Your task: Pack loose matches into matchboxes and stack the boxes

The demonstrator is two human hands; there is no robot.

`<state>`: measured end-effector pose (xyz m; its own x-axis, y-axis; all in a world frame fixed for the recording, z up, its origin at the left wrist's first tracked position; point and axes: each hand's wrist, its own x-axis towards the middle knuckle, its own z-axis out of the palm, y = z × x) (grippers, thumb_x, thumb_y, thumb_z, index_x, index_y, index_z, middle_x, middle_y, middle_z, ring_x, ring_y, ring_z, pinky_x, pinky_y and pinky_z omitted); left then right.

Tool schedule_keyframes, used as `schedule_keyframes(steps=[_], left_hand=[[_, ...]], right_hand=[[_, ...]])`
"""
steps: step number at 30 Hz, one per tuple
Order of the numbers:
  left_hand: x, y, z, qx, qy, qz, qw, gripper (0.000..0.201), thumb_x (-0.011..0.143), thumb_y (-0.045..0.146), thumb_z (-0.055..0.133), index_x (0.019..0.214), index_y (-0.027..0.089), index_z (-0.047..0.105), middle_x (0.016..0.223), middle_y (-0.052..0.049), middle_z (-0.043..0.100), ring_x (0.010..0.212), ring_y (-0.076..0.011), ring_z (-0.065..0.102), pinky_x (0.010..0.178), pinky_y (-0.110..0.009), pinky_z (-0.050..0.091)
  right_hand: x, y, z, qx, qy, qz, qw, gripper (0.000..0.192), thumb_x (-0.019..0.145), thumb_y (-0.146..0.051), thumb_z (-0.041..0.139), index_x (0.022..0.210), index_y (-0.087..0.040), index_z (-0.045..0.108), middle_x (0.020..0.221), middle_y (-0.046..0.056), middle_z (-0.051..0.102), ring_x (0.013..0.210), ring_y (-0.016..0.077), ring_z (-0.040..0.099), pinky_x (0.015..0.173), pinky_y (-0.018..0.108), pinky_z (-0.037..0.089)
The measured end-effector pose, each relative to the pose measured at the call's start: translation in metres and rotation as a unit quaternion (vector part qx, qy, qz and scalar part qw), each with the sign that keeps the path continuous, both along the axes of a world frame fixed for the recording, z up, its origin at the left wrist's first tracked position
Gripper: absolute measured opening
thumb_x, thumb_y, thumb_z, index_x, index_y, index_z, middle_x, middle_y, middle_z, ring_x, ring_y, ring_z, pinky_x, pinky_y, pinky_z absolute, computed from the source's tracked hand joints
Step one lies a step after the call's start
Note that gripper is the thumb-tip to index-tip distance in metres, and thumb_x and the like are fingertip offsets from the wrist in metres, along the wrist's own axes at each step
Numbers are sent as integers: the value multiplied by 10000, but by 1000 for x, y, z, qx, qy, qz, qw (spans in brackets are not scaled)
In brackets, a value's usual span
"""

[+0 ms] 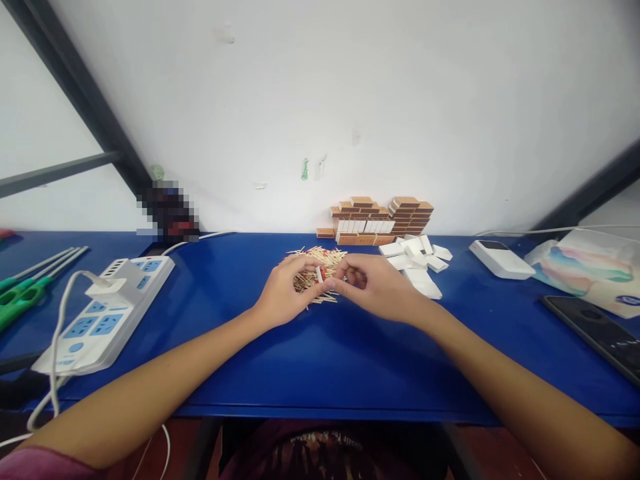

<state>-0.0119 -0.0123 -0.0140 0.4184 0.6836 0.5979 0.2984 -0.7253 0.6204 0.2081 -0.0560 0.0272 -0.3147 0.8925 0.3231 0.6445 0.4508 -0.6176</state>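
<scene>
Landmark: the pile of matchsticks on the blue table, near the middle of its far half.

Left hand: resting at the pile's near-left edge, fingers curled inward over the sticks. Thumb and forefinger are closed to a narrow pinch on a small white matchbox tray. The tray stands roughly on end, tilted a little, directly above the pile's near side.

Right hand: at the pile's near-right edge, fingertips bent and drawn close together, touching or all but touching the left hand's fingertips at the tray. Whether it grips any sticks cannot be told; the fingers hide the gap.

Governing relation: the tray sits between the two hands, on the left hand's side. The loose sticks lie just beyond and beneath both sets of fingertips, their long axes mostly running left to right, with some strays crossing. Both hands are about equally near the pile, and the right hand's fingertips point straight at the tray.

Other items, relative to the pile: loose white trays just to its right; stacked brown matchbox sleeves behind and to the right, against the wall; a power strip well to the left; a phone well to the right.
</scene>
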Motion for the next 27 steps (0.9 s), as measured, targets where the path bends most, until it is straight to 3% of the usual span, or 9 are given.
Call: schedule_keyframes(steps=[5,10,15,23,27], left_hand=[[-1,3,-1,-9,13,-4,1000,294,895,283,807,1166,219,709,1137,-60,768,1010,-210,771,946,-371,597],[-1,4,-2,-15,13,-1,1000,327,894,388,820,1150,218,709,1110,-63,774,1019,-220,765,935,-381,604],[0,3,-1,-4,16,-4,1000,334,879,381,839,1147,223,716,1126,-60,775,1032,-224,753,943,-396,600],[-3,2,0,91,31,-6,995,386,835,330,881,1168,225,716,1103,-63,773,1081,-242,707,964,-429,586],[-2,1,1,146,26,-20,989,370,849,379,863,1147,211,721,1048,-70,768,1007,-233,711,923,-421,593]], right_hand=[[-1,-2,1,-9,-11,23,1000,284,950,-472,711,858,-210,653,730,-21,617,630,124,506,592,289,366],[1,-1,4,-14,-20,26,999,321,982,-509,669,856,-215,697,741,-11,653,640,130,509,608,296,365],[0,-2,6,-20,-29,14,999,277,1005,-398,621,824,-210,713,712,-6,671,622,132,511,615,305,359],[-4,-5,8,-41,8,-23,999,204,924,-352,682,789,-203,715,624,-26,607,564,120,482,560,295,348],[-7,-8,7,-67,29,-31,997,190,891,-344,702,765,-203,692,613,-30,594,544,112,475,530,283,354]])
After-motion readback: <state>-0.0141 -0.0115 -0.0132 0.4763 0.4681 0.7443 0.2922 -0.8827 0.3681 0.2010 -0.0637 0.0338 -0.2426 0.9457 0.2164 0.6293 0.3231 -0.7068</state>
